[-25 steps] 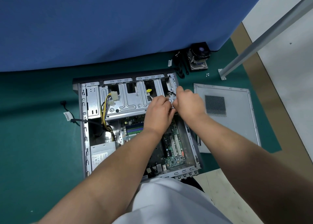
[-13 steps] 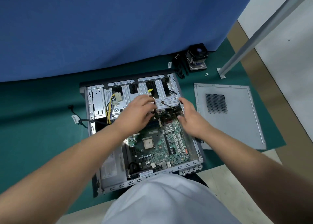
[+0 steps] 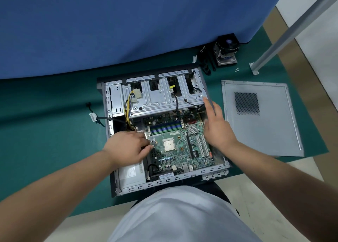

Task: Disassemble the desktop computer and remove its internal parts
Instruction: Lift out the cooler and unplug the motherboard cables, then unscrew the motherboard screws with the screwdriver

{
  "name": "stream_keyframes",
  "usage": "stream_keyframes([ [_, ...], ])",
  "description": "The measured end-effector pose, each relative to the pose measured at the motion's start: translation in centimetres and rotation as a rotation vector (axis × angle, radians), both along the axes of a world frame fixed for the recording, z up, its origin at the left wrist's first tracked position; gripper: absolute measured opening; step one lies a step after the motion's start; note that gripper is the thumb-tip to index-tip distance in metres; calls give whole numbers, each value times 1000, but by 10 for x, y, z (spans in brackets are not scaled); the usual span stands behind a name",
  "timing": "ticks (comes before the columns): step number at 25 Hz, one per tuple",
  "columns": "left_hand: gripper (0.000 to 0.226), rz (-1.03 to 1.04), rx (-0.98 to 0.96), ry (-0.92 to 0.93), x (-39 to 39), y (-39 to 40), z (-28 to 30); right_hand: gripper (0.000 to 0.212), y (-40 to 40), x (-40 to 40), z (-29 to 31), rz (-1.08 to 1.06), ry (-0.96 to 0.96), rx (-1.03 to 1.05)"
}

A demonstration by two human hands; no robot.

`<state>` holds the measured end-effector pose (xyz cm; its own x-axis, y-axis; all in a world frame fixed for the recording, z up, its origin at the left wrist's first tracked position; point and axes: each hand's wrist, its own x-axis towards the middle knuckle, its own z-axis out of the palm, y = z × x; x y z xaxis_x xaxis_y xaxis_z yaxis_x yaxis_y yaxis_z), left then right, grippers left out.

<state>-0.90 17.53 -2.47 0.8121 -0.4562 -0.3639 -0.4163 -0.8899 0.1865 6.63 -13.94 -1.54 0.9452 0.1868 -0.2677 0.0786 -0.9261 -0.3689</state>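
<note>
1. One big blue cloth (image 3: 128, 25) hangs at the back; a green mat (image 3: 45, 132) covers the floor under everything.
2. The open grey metal computer case (image 3: 164, 182) lies flat on the mat in the middle; a flat grey metal side panel (image 3: 261, 132) with a mesh patch lies beside it on the right.
3. The green motherboard (image 3: 175, 150) sits inside the case; a silver metal drive cage (image 3: 161, 99) sits above it.
4. The left hand (image 3: 128, 146) is over the board's left edge, fingers bent; I cannot tell if it holds anything.
5. The right hand (image 3: 216, 126) is flat with straight fingers along the case's right wall.
6. A black cooler fan (image 3: 226, 49) stands far back.
</note>
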Motion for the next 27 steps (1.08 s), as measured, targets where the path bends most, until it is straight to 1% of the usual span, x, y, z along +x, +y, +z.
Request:
stream_keyframes([
  [2,65,-18,0,35,0,4,-1,108,-1,-4,0,-15,31,-16],
  [4,63,-56,-3,71,0,9,-2,112,0,-10,1,-13,46,-28],
  [6,60,-81,-22,64,-1,9,-2,112,1,-13,0,-12,30,-73],
  [9,56,-75,-26,26,0,4,-1,104,3,-14,-2,-8,-12,-98],
  [11,55,-4,-3,5,0,-1,-3,93,2,-13,-4,-53,-31,-4],
  [13,56,101,49,-16,-6,-5,-5,80,-1,-11,-5,-155,0,111],
  [16,52,170,105,-16,-12,-8,-4,64,-3,-8,-7,-220,37,135],
  [18,50,177,105,-18,-12,-8,-3,61,-3,-9,-7,-214,29,122],
  [27,49,186,90,-37,-29,-7,-5,59,-2,-20,-11,-212,28,104],
])
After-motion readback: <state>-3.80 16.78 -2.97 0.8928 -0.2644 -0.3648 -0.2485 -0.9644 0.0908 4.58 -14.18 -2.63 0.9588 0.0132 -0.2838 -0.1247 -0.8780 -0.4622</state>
